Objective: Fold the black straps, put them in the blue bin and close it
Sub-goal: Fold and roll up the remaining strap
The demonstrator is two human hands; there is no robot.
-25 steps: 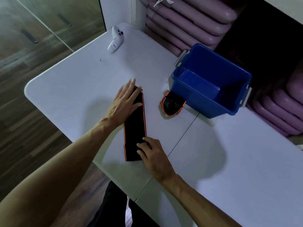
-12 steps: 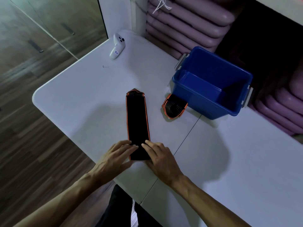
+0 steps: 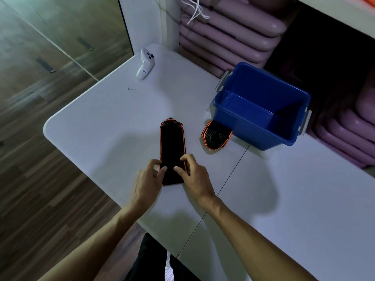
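A long, flat black strap with thin orange edging lies on the smooth white table, its far end rounded and ribbed. The left hand and right hand pinch its near end from either side, thumbs and fingertips closed on the fabric. A second strap, already folded into a short bundle, rests touching the foot of the open blue bin, a glossy rectangular plastic tub with pale grey latches at both ends.
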